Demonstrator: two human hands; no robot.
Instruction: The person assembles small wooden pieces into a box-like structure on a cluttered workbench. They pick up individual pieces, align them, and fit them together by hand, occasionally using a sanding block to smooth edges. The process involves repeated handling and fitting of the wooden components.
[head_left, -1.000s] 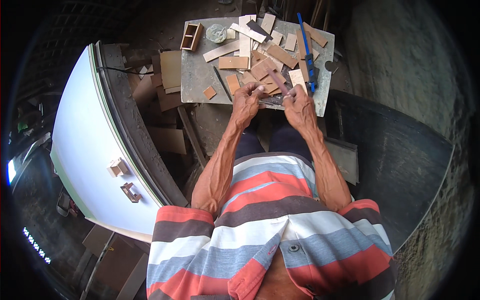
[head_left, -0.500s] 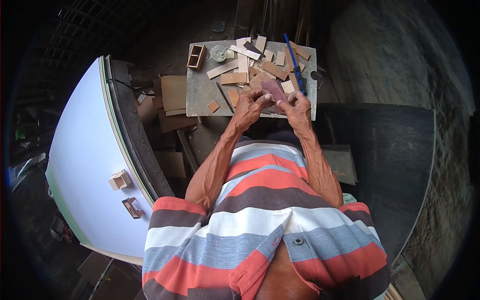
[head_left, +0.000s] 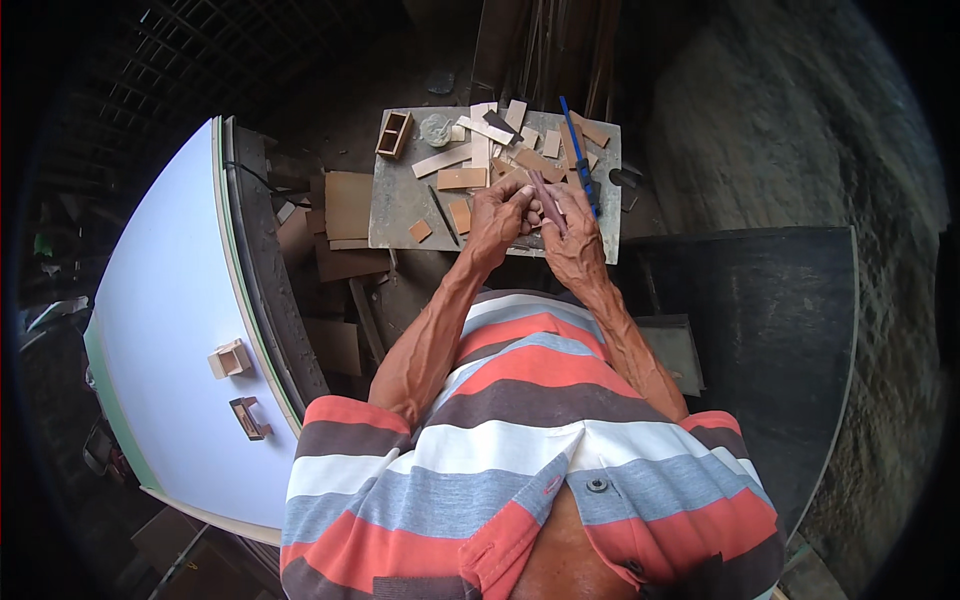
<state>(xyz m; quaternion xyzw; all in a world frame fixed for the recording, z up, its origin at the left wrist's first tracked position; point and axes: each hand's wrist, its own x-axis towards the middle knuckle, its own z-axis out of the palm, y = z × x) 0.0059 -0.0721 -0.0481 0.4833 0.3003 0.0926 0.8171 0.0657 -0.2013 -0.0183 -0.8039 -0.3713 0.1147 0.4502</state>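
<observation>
Over the near edge of the small work table, a reddish-brown piece that looks like folded sandpaper (head_left: pixel 546 198) stands edge-on between my hands. My right hand (head_left: pixel 574 238) is closed around its near part, thumb along the side. Close against its left side, my left hand (head_left: pixel 497 214) has thumb and fingers curled into a pinch; what lies in them, if anything, is too small to make out. Just beyond the hands lie several thin wooden pieces, among them a tan strip (head_left: pixel 462 178). A small square wooden tile (head_left: pixel 420 231) lies left of my left hand.
The grey table (head_left: pixel 391 219) also bears a two-compartment wooden box (head_left: pixel 394 134), a crumpled pale bundle (head_left: pixel 436 129), a dark thin rod (head_left: pixel 443 214) and a blue bar clamp (head_left: pixel 578 160). At left, a white panel (head_left: pixel 165 300) carries a small wooden box (head_left: pixel 229 359) and a bracket-like piece (head_left: pixel 250 419).
The sandpaper has turned from its broad face to a narrow, edge-on strip. My right hand has come round it, and the whole view has shifted slightly.
</observation>
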